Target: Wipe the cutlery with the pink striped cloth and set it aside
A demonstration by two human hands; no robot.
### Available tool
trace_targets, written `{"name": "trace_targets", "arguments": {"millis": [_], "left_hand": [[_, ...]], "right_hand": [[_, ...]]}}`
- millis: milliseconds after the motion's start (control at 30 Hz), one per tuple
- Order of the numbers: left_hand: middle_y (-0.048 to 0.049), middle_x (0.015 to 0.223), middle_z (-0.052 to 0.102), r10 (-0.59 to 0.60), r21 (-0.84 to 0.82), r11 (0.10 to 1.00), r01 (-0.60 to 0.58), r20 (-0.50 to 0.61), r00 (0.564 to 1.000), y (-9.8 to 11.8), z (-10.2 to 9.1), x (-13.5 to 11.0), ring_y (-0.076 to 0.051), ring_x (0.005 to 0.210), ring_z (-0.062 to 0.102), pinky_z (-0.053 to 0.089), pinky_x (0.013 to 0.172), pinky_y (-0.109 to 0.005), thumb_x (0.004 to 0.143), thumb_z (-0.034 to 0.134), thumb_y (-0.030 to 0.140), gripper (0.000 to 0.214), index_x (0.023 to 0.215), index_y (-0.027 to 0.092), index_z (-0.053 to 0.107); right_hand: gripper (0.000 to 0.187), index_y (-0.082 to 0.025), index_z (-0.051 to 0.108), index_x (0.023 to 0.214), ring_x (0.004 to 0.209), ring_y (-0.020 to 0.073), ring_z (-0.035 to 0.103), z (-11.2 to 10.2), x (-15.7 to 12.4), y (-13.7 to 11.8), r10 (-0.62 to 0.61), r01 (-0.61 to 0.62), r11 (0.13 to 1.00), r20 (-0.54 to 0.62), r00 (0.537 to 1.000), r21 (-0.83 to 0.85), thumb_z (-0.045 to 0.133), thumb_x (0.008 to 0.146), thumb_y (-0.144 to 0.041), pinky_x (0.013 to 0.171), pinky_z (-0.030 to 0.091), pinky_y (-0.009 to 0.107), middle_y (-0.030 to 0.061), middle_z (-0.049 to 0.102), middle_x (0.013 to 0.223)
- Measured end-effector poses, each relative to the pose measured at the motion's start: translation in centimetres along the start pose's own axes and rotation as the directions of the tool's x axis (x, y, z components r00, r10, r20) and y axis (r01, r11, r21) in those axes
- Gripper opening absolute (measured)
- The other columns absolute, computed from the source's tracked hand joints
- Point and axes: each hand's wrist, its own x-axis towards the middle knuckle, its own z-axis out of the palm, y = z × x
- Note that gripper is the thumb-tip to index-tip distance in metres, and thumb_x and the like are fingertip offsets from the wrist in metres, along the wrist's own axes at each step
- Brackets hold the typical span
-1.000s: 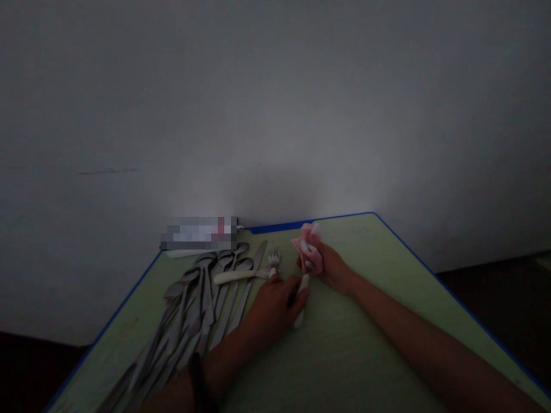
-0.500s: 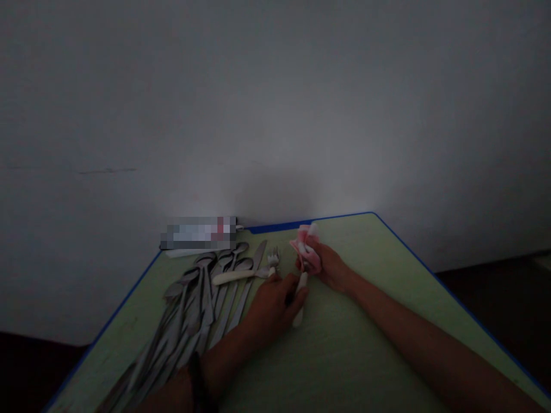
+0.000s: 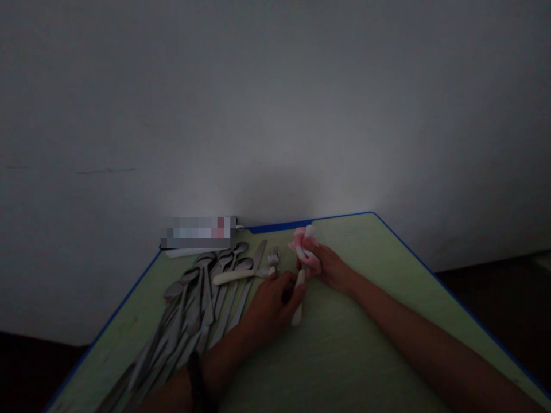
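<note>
My left hand is closed on a white-handled piece of cutlery, whose handle points down toward me. Its metal end is wrapped in a crumpled pink and white cloth, so I cannot tell its kind. Closed around that cloth is my right hand. Just beyond my left fingers lies a fork, with its handle partly hidden by the hand. Another white-handled fork rests crosswise over a knife and several spoons to the left.
A heap of metal cutlery spreads along the left side of the green table, which has a blue edge. At the back left is a blurred-out flat object. A grey wall stands directly behind the table.
The cloth and my right fingers have shifted slightly left. The white handle has moved a little left and stands a bit more upright; both hands keep their grip.
</note>
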Motion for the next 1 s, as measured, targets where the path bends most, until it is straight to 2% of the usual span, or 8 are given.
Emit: {"name": "trace_targets", "arguments": {"millis": [167, 367, 567, 700, 833, 933, 1000], "left_hand": [[0.0001, 0.064, 0.056, 0.015, 0.003, 1.0, -0.015, 0.003, 1.0, 0.1, 0.0, 0.0, -0.015, 0.062, 0.051, 0.04, 0.061, -0.026, 0.09, 0.039, 0.037, 0.029, 0.074, 0.019, 0.053], [-0.0007, 0.066, 0.056, 0.005, -0.016, 1.0, -0.005, 0.008, 1.0, 0.0, 0.0, 0.0, -0.015, 0.063, 0.051, 0.039, 0.06, -0.027, 0.09, 0.038, 0.037, 0.029, 0.077, 0.018, 0.056], [-0.0009, 0.07, 0.059, 0.014, -0.035, 0.999, -0.013, 0.026, 1.0, 0.1, -0.1, 0.1, -0.016, 0.066, 0.052, 0.041, 0.066, -0.029, 0.092, 0.036, 0.038, 0.029, 0.084, 0.019, 0.056], [-0.0029, 0.077, 0.064, 0.035, -0.076, 0.997, -0.03, 0.071, 0.997, 0.3, -0.6, -0.1, -0.018, 0.074, 0.057, 0.042, 0.073, -0.031, 0.092, 0.036, 0.037, 0.028, 0.102, 0.018, 0.054], [-0.0064, 0.094, 0.066, 0.078, -0.161, 0.985, -0.058, 0.116, 0.99, 0.0, -0.9, -0.4, -0.02, 0.086, 0.058, 0.044, 0.079, -0.034, 0.091, 0.037, 0.038, 0.038, 0.123, 0.018, 0.044], [-0.0095, 0.106, 0.062, 0.097, -0.202, 0.977, -0.07, 0.13, 0.987, -0.2, -0.9, -0.6, -0.022, 0.093, 0.058, 0.044, 0.082, -0.036, 0.088, 0.043, 0.04, 0.048, 0.13, 0.018, 0.038], [-0.0097, 0.106, 0.063, 0.1, -0.208, 0.976, -0.07, 0.137, 0.986, -0.2, -0.8, -0.6, -0.022, 0.092, 0.058, 0.045, 0.082, -0.037, 0.086, 0.046, 0.04, 0.05, 0.131, 0.019, 0.037]], "right_hand": [[0.037, -0.013, 0.063, 0.082, 0.052, 0.0099, 0.052, 0.1, -0.2, -0.2, 0.0, 0.0, 1.0, -0.002, 1.0, 0.002, 0.063, 0.073, -0.049, 0.045, 0.039, 0.021, 0.002, 0.061, 0.065], [0.041, -0.013, 0.063, 0.086, 0.049, 0.0089, 0.05, 0.0, -0.2, -0.2, -0.006, 0.006, 1.0, 0.027, 1.0, 0.006, 0.061, 0.073, -0.052, 0.045, 0.039, 0.021, 0.0007, 0.059, 0.063], [0.043, -0.013, 0.062, 0.088, 0.046, 0.0075, 0.044, -0.2, -0.1, -0.1, -0.035, 0.035, 0.998, 0.006, 0.999, 0.052, 0.063, 0.071, -0.053, 0.042, 0.034, 0.021, -0.0024, 0.054, 0.057], [0.036, -0.016, 0.059, 0.083, 0.046, 0.0076, 0.041, -0.3, 0.2, -0.2, -0.038, 0.04, 0.978, -0.013, 0.999, 0.206, 0.063, 0.072, -0.051, 0.042, 0.033, 0.02, -0.0051, 0.048, 0.054], [0.029, -0.018, 0.053, 0.073, 0.047, 0.0081, 0.042, -0.3, 0.4, -0.5, -0.038, 0.053, 0.947, -0.053, 0.998, 0.318, 0.06, 0.077, -0.046, 0.044, 0.034, 0.021, -0.0054, 0.047, 0.054], [0.026, -0.019, 0.051, 0.074, 0.049, 0.0086, 0.045, -0.4, 0.5, -0.4, -0.028, 0.05, 0.933, -0.068, 0.997, 0.357, 0.058, 0.079, -0.044, 0.047, 0.037, 0.021, -0.0053, 0.049, 0.055], [0.026, -0.02, 0.051, 0.075, 0.05, 0.0091, 0.047, -0.5, 0.6, -0.4, -0.021, 0.04, 0.928, -0.054, 0.998, 0.37, 0.057, 0.08, -0.045, 0.05, 0.039, 0.022, -0.0051, 0.05, 0.056]]}}
